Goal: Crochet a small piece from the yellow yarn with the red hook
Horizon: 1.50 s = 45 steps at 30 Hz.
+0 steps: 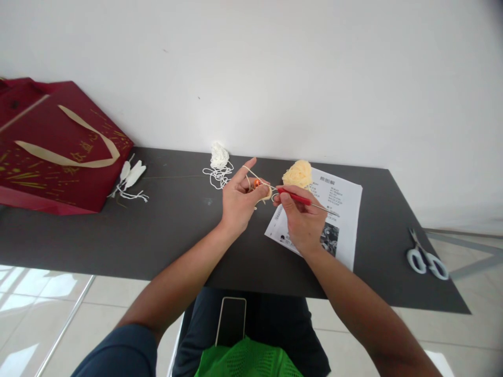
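Near the middle of the dark surface (176,230), the left hand (239,201) has its thumb and fingers clamped on a small cream crochet piece (268,192). Its index finger is raised, with a yarn strand (255,175) running over it. At 3 o'clock, just beside it, the right hand (301,220) has its fingers closed around a red-handled crochet hook (302,199), whose tip is at the piece. The cream yarn ball (298,174) sits at 12 o'clock from the right hand, on a printed paper sheet (346,209). White yarn (219,156) lies at 11 o'clock from the left hand. A red bag (55,152) lies far off at 9 o'clock and scissors (426,259) at 4 o'clock. A phone (231,320) rests on the lap at 6 o'clock.
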Each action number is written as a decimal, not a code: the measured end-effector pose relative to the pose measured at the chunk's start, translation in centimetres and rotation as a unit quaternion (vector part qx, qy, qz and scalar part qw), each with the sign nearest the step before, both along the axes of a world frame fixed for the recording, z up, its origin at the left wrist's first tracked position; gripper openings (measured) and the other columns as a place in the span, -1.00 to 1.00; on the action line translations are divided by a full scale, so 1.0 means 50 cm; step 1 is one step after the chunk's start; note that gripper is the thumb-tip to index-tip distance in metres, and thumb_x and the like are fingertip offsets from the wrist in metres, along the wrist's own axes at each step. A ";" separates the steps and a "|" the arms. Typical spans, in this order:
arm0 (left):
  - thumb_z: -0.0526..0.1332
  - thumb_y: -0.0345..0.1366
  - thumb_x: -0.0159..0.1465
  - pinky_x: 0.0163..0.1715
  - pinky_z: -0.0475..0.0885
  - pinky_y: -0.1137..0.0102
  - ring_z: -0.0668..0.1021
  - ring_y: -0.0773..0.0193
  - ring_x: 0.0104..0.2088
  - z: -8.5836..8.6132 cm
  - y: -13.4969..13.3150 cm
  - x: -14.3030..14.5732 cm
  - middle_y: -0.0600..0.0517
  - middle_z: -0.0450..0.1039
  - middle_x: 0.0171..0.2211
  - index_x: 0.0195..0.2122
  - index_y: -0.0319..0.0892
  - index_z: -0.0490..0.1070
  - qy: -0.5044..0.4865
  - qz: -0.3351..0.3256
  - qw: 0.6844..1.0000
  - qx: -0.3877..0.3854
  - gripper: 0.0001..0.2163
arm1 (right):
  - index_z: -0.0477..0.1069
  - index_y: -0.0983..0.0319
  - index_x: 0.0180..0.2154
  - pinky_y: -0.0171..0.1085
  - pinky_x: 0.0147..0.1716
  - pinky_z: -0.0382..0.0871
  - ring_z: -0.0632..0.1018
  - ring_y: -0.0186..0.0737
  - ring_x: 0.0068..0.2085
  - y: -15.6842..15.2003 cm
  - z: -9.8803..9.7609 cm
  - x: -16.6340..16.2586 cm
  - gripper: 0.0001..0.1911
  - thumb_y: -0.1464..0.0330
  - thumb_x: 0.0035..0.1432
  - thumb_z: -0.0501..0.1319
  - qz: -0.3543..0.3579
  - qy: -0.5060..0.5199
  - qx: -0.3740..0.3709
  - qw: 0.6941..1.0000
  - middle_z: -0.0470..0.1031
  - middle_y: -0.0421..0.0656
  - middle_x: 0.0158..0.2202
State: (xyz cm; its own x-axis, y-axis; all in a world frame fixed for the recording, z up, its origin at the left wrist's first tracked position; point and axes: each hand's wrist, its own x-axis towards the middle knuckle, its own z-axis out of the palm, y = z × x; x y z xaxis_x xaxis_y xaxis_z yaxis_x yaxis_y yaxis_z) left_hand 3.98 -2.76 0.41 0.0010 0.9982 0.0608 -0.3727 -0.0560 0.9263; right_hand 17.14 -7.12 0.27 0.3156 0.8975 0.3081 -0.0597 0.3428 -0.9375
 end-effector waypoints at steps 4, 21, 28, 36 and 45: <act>0.51 -0.34 0.09 -0.29 0.52 0.41 0.63 0.36 -0.40 0.000 -0.002 0.006 0.08 0.67 -0.34 0.29 -0.11 0.38 -0.034 0.002 0.999 -0.028 -0.29 | 0.68 -0.02 -0.10 -0.13 -0.15 0.66 0.67 -0.23 -0.29 -0.007 -0.012 0.001 -0.80 0.34 0.24 0.39 -0.031 -0.102 0.059 0.993 0.71 -0.19 -0.19; 0.51 -0.41 0.04 -0.27 0.44 0.43 0.57 0.42 -0.45 0.014 0.000 0.002 0.09 0.64 -0.40 0.15 -0.24 0.44 -0.127 -0.044 0.989 -0.059 -0.39 | 0.65 0.11 -0.23 -0.29 -0.39 0.60 0.63 -0.32 -0.37 0.031 -0.012 0.008 -0.90 0.29 0.18 0.45 0.097 0.150 -0.024 0.984 0.72 -0.20 -0.25; 0.51 -0.42 0.05 -0.31 0.43 0.45 0.54 0.45 -0.46 0.006 0.002 0.002 0.12 0.62 -0.38 0.21 -0.20 0.38 -0.109 -0.029 0.993 -0.035 -0.32 | 0.59 0.11 -0.27 -0.32 -0.42 0.56 0.59 -0.37 -0.41 0.036 0.003 0.019 -0.93 0.33 0.19 0.44 0.108 0.185 -0.010 0.977 0.68 -0.24 -0.27; 0.48 -0.44 0.05 -0.33 0.43 0.44 0.53 0.43 -0.47 -0.001 0.007 -0.004 0.13 0.60 -0.42 0.20 -0.21 0.39 -0.059 -0.023 0.998 -0.008 -0.35 | 0.52 0.12 -0.29 -0.32 -0.41 0.49 0.56 -0.40 -0.43 0.046 -0.004 0.032 -0.88 0.36 0.17 0.44 0.087 0.152 0.033 0.984 0.66 -0.26 -0.26; 0.38 -0.46 0.06 -0.42 0.35 0.45 0.44 0.43 -0.52 0.013 0.000 -0.007 0.17 0.53 -0.48 0.16 -0.22 0.42 0.017 -0.010 1.000 0.018 -0.42 | 0.49 0.11 -0.26 -0.30 -0.44 0.46 0.57 -0.38 -0.45 0.043 -0.012 0.040 -0.87 0.40 0.20 0.41 0.076 0.099 0.060 0.990 0.65 -0.26 -0.26</act>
